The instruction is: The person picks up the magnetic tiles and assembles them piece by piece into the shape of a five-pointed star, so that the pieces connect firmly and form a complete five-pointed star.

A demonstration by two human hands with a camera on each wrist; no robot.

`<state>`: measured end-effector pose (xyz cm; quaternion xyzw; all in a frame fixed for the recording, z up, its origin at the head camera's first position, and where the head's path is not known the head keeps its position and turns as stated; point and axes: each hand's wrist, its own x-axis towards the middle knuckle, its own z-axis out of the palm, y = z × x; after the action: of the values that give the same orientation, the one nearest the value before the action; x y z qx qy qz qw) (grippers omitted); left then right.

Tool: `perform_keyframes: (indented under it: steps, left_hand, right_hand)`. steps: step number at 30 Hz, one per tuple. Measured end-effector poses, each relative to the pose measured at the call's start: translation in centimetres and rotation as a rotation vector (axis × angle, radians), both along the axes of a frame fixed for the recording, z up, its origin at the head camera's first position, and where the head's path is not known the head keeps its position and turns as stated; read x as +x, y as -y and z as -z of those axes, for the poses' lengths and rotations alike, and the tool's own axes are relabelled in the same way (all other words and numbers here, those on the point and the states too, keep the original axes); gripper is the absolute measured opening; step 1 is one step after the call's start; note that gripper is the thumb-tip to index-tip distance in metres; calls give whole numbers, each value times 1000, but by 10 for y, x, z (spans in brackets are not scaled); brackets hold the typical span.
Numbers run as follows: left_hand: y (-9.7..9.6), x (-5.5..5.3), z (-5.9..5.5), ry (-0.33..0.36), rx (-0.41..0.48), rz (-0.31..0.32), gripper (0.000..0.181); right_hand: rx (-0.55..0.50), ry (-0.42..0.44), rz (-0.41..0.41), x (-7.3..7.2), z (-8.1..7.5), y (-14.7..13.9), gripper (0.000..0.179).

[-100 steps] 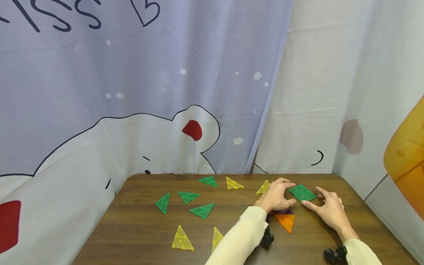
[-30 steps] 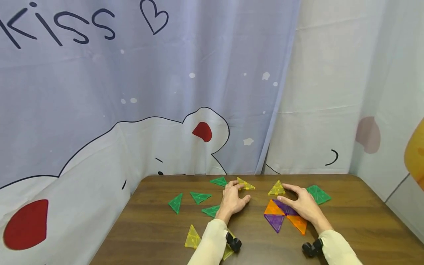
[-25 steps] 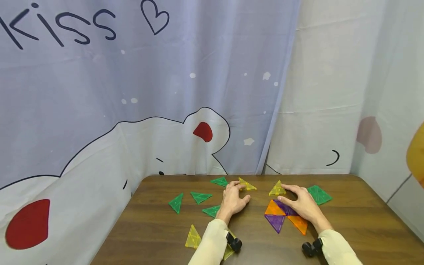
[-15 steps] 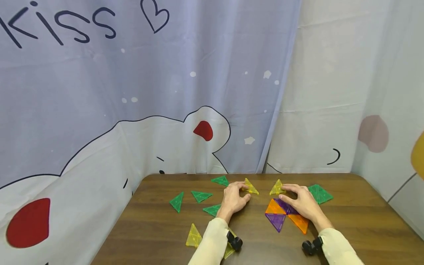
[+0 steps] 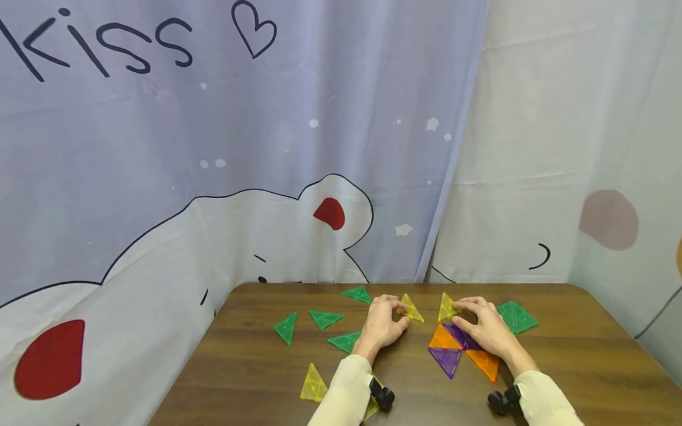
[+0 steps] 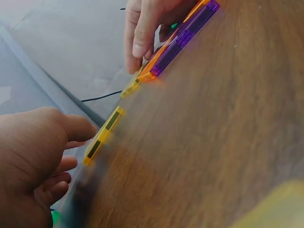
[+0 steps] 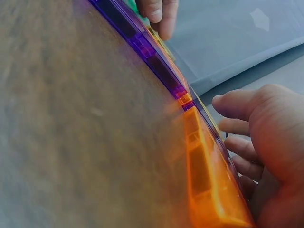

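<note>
My left hand point(image 5: 382, 325) holds a yellow triangular magnetic tile point(image 5: 412, 309) low over the table, with curved fingers on its left side and the thumb by its lower edge. In the left wrist view, dark magnet strips show in this yellow tile's edge point(image 6: 103, 135). Facing it across a narrow gap, a second yellow triangular tile point(image 5: 444, 306) has its right side between the index finger and thumb of my right hand point(image 5: 487, 326). Just below, orange point(image 5: 443, 338) and purple point(image 5: 445, 360) triangular tiles lie joined; the right hand covers part of this group.
Several green triangular tiles point(image 5: 326, 319) lie flat to the left of the left hand. A green four-sided piece point(image 5: 517, 318) lies right of the right hand. Nearer the front are a yellow tile point(image 5: 313, 383) and another partly under the left sleeve. A curtain hangs behind the table point(image 5: 256, 378).
Both hands have left the green piece at right and moved to the yellow tiles. The left yellow tile has slid right and nearer; the right one has turned and come slightly nearer.
</note>
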<state>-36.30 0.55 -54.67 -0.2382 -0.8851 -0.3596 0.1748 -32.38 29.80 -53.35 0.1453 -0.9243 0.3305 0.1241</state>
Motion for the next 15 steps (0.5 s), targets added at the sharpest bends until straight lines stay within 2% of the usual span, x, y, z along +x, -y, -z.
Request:
perform_keyframes:
  steps: [2,5,8,15]
  left_hand:
    - [-3,7,-10,47,33,-34,38]
    - [-7,10,-15,77,33,-94,50]
    - [-10,12,-15,101,1,-124,58]
    - [-12,16,-14,150,-57,-93,67]
  right_hand:
    - [-25,-2,-2,-2,-2,1,52]
    - [-62,3,-15,-4,-6,2,61]
    - [-83,28,-32,-6,-7,2,66]
    - [-100,69,-57,-7,-4,3,69]
